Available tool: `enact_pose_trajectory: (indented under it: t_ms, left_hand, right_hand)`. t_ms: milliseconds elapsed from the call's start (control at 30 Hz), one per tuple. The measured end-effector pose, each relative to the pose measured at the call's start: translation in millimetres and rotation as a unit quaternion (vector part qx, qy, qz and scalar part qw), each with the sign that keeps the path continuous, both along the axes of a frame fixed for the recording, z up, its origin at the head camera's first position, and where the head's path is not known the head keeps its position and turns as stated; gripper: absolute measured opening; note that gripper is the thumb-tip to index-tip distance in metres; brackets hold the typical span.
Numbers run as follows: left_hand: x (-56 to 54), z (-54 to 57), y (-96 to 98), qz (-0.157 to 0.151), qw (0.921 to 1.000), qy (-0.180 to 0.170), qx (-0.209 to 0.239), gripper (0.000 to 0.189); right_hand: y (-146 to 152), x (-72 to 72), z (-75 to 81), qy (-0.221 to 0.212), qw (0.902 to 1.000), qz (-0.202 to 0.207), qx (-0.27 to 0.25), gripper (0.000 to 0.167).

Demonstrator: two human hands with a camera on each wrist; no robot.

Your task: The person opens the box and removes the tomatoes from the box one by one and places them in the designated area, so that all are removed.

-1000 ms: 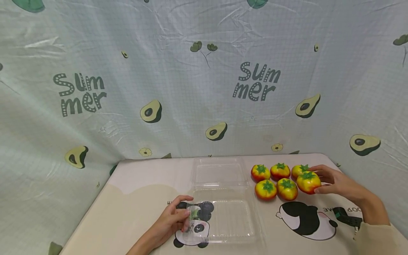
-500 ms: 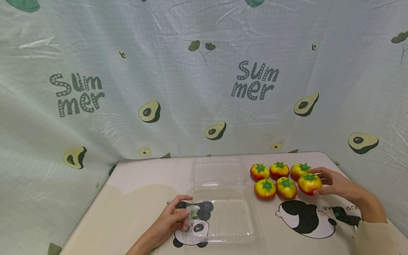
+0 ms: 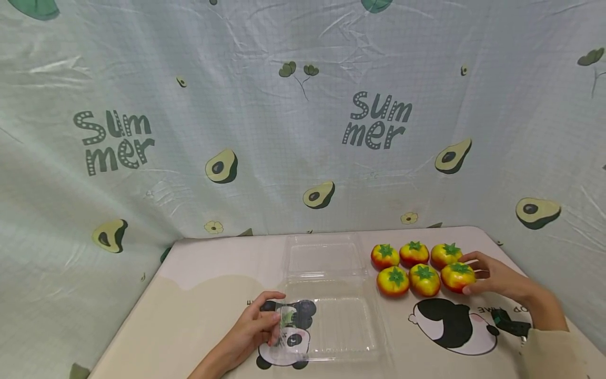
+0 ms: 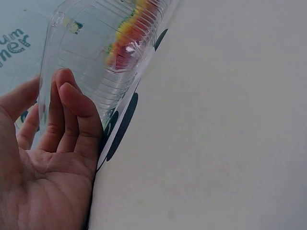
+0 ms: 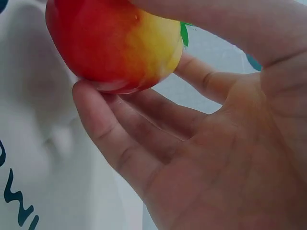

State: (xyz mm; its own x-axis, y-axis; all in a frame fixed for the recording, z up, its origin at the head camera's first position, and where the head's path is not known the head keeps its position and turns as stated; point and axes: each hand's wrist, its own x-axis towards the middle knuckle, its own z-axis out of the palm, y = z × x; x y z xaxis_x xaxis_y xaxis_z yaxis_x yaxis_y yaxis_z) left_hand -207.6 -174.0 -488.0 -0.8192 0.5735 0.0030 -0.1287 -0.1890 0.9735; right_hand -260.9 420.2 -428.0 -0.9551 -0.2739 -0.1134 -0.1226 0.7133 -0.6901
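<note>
In the head view my left hand [image 3: 253, 326] is at the left side of an open clear plastic clamshell container [image 3: 338, 358]. Its fingers and thumb hold the rim, and the left wrist view shows the bent fingers [image 4: 79, 105] against the ribbed wall. My right hand [image 3: 504, 279] grips a glossy red-and-yellow tomato [image 3: 457, 277] with a green leafy top, at the right end of the front row. The right wrist view has the thumb over this tomato [image 5: 110, 48] and fingertips below it. Several matching tomatoes [image 3: 393, 281] sit beside it in two rows.
The container's lid half [image 3: 326, 258] lies folded back towards the rear. A small black device [image 3: 510, 322] rests near the right forearm. A printed mat with cartoon animals [image 3: 189, 321] covers the table, and a patterned curtain [image 3: 265, 131] hangs behind and at both sides.
My right hand has lowered the tomato slightly, down into line with the front row. My left hand stays in place at the container.
</note>
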Motion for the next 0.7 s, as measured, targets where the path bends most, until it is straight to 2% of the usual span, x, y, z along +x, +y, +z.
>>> enact_pose_trajectory:
  t_ms: [400,700]
  left_hand:
    - [0.7,0.1,-0.3,0.002,1.0,-0.004,-0.001,0.044]
    - [0.8,0.7,-0.1,0.001,1.0,-0.005,-0.003,0.054]
  right_hand:
    - [-5.2,-4.8,-0.9,-0.01,0.9999,-0.004,0.01,0.078]
    - [-5.1,-5.4,-2.7,-0.035,0.9993,-0.014,0.004,0.08]
